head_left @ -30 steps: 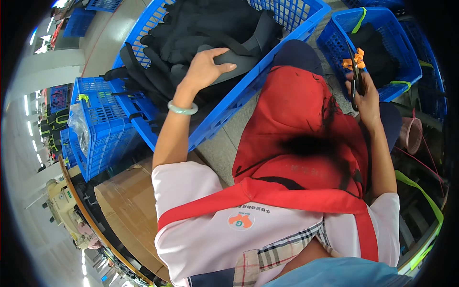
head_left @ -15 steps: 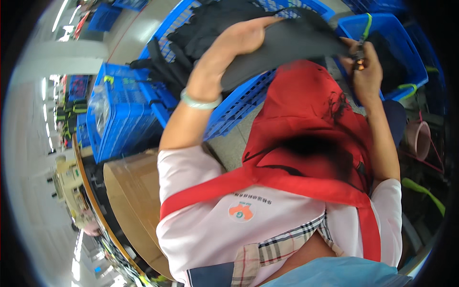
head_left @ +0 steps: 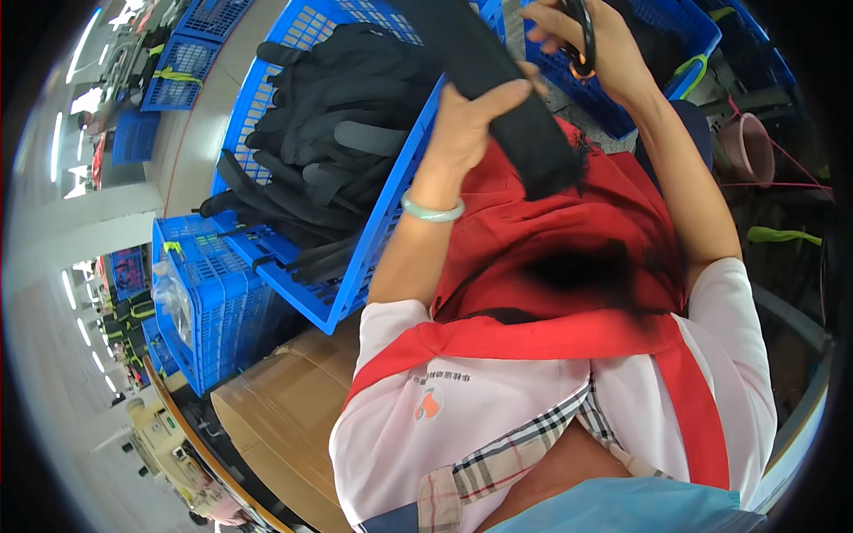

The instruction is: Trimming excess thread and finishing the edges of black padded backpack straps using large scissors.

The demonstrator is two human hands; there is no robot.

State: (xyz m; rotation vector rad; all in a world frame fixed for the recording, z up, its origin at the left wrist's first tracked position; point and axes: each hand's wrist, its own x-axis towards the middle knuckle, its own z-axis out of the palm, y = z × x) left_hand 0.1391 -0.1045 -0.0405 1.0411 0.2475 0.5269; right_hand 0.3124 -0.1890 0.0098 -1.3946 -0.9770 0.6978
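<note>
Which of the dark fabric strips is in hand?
The long black strip in the left hand, its end over the red apron; the dark strips in the large blue crate lie heaped.

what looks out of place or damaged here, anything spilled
A soft-edged black patch sits over the red apron, unlike a fold; I can't tell stain from lens smudge. Dark strips poke past the left rim of the blue crate, looking untidy. Nothing looks spilled.
</note>
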